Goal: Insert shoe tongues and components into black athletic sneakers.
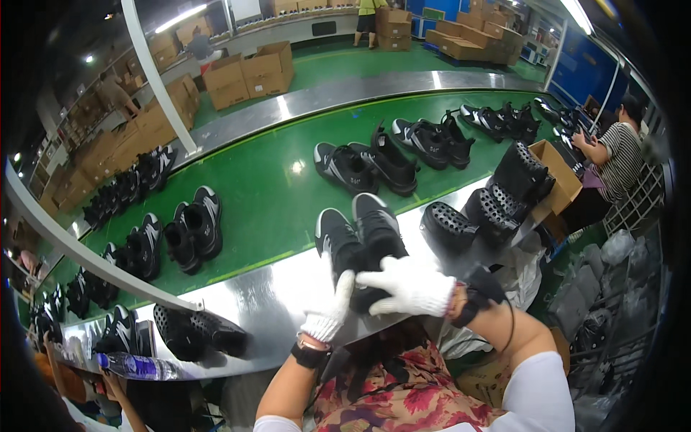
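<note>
A pair of black sneakers with grey-white toe edges lies before me at the metal edge of the line, toes pointing away. My left hand (331,309), in a white knit glove, grips the heel end of the left sneaker (337,234). Across the heel of the right sneaker (378,230) lies my right hand (414,288), gloved too, its thumb and fingers closing on the shoe from the right. The sneakers' heels are partly hidden by the gloves.
More sneaker pairs (345,165) stand on the green conveyor belt (266,187). Black perforated shoe forms (450,219) sit right of my hands, beside an open carton (554,176). A bottle (140,366) lies at the left. A person in stripes (622,162) works at the right.
</note>
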A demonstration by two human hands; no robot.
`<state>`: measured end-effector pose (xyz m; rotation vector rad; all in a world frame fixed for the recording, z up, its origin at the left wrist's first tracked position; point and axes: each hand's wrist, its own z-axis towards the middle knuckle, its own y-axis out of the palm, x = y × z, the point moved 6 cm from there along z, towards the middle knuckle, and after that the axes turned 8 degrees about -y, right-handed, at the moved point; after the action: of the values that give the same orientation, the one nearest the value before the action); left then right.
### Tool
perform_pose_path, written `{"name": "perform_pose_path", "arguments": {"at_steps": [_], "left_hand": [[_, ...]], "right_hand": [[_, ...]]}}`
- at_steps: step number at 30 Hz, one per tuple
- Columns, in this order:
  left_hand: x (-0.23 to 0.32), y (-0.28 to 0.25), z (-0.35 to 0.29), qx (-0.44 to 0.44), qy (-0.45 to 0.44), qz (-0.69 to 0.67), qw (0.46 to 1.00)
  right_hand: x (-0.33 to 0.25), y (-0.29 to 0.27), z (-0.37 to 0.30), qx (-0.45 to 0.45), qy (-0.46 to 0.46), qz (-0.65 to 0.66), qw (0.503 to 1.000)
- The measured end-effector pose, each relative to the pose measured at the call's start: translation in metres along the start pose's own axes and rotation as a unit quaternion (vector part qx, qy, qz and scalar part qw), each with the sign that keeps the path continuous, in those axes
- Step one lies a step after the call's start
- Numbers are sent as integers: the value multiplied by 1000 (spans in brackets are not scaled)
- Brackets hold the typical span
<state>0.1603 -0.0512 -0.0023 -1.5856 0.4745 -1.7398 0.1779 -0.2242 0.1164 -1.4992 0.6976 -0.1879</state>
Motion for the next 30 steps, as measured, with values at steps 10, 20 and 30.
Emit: {"name": "perform_pose_path", "arguments": {"at_steps": [10,20,30], "left_hand": [[-43,-55,-71,129,-57,-25,990],[-39,-56,-76,141,-26,15,989],[-35,-57,-71,115,-7,34,993]], "right_hand": [[31,-1,188,96,-79,-9,992],[166,-55,148,215,161,-114,957],[205,-36,141,104,191,37,975]]}}
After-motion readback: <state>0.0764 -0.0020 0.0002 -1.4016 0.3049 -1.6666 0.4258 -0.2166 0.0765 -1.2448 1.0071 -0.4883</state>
